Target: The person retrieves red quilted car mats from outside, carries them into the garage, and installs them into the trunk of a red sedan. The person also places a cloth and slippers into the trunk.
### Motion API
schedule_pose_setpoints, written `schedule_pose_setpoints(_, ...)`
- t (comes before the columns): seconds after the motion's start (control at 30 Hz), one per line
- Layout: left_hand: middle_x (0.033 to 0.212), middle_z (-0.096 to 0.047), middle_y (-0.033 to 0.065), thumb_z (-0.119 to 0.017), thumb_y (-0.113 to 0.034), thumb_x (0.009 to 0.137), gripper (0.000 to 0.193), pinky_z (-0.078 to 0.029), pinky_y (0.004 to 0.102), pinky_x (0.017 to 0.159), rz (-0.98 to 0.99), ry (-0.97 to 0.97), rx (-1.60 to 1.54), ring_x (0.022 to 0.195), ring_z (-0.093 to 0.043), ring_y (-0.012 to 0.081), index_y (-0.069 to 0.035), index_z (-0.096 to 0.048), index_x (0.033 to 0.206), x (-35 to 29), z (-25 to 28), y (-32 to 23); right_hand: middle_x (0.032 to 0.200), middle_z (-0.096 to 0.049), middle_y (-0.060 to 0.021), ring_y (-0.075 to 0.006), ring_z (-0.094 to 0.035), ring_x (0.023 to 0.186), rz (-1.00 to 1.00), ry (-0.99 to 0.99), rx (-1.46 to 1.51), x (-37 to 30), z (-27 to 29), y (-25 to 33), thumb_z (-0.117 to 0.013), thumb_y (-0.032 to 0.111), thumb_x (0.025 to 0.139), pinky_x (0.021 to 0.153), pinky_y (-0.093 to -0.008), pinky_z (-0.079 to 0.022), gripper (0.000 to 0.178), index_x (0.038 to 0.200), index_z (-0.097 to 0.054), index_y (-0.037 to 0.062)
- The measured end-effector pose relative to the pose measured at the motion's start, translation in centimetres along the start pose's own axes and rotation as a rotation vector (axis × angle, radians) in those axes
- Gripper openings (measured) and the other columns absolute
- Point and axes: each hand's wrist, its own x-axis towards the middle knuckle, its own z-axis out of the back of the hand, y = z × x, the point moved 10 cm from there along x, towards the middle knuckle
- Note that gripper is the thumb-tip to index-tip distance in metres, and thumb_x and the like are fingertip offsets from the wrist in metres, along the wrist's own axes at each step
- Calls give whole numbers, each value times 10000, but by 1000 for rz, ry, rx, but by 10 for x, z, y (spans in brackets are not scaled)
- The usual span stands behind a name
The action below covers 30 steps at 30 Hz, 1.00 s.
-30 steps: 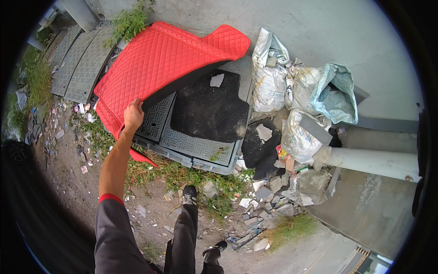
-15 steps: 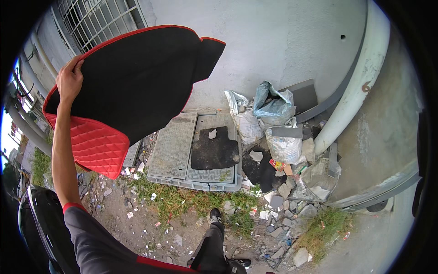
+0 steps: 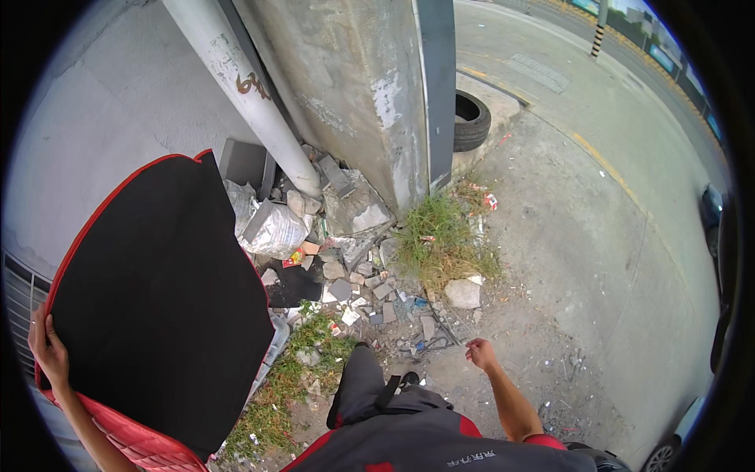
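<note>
My left hand (image 3: 49, 352) grips the red-piped edge of a large car mat (image 3: 161, 291) at the far left. The mat hangs tilted, its plain black face toward me. A red quilted part (image 3: 130, 429) folds out along its lower edge, partly behind my left forearm. On the other side, my right hand (image 3: 478, 354) hangs low over the dirt ground. Its fingers are loosely bent and somewhat apart, and nothing shows in them.
Broken tiles and stones (image 3: 377, 291) lie ahead beside a filled white sack (image 3: 277, 232). A white pipe (image 3: 244, 94) slants down beside a concrete pillar (image 3: 346, 102). Grass (image 3: 440, 244) grows at its foot; a tyre (image 3: 470, 122) sits behind. Parked vehicles show at the right rim.
The view has swung to the right. My left hand still holds the car mat, now lower at the left. My right hand has come into view.
</note>
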Motion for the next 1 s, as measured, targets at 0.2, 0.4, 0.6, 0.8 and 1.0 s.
schedule_pose_setpoints(0.2,731,-527,173,-448,-78,892,193,-349,377,572,-394,-180,-263,609,-471,312,91,-539,916,95,-17,-286,711,-607,-62,-128,-572,663,346,17,-22,-22,70,171,-380,-49,748,623,-275,-470,264,911,-584,-8)
schedule_pose_setpoints(0.4,594,-450,116,-468,-106,875,213,-310,344,495,-493,-347,-669,508,-405,247,62,-522,756,216,-71,-508,752,-593,-74,-148,-587,728,605,-150,60,-14,233,282,-440,-56,753,664,-284,-474,260,979,-560,-6)
schedule_pose_setpoints(0.6,550,-468,85,-520,-102,810,168,-309,325,452,-722,-462,-979,457,-421,227,40,-544,725,362,-90,-763,783,-601,-81,-178,-598,744,784,-547,14,0,464,323,-457,-84,714,706,-287,-472,291,965,-577,2)
schedule_pose_setpoints(0.8,546,-449,33,-649,-142,673,193,-274,272,413,-1128,-632,-1192,457,-400,155,22,-570,740,513,-61,-1024,1226,-475,-179,-314,-415,1183,1048,-1185,-71,8,673,357,-556,268,826,1031,-438,-257,441,1167,-489,-4)
schedule_pose_setpoints(1.0,567,-428,15,-665,-179,633,239,-277,270,419,-1223,-802,-1231,471,-398,148,-1,-580,769,674,-128,-1239,697,-543,-88,-244,-531,605,988,-1133,-544,156,845,389,-774,529,598,576,-349,-423,599,851,-556,32)
